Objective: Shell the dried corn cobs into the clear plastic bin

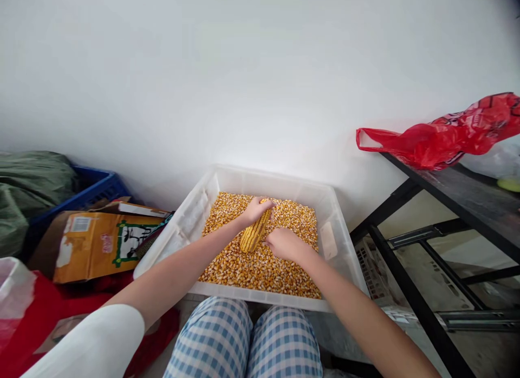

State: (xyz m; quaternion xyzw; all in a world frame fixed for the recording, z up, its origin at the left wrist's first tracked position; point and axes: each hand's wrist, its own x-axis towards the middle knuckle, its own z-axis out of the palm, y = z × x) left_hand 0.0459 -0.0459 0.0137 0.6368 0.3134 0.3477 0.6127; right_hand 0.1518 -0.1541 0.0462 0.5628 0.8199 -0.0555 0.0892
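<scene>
A yellow corn cob slants over a bed of loose corn kernels in a translucent plastic bin. My left hand is wrapped round the cob's far end, its fingers over the top. Rows of kernels cover the near part of the cob. My right hand is closed beside the cob's right side, fingertips at or very near its surface. Whether anything is pinched in those right fingers is hidden.
The bin stands before my knees, against a white wall. To the left are an orange cardboard box, a blue crate and a red bag. A black-framed table at right bears a red plastic bag.
</scene>
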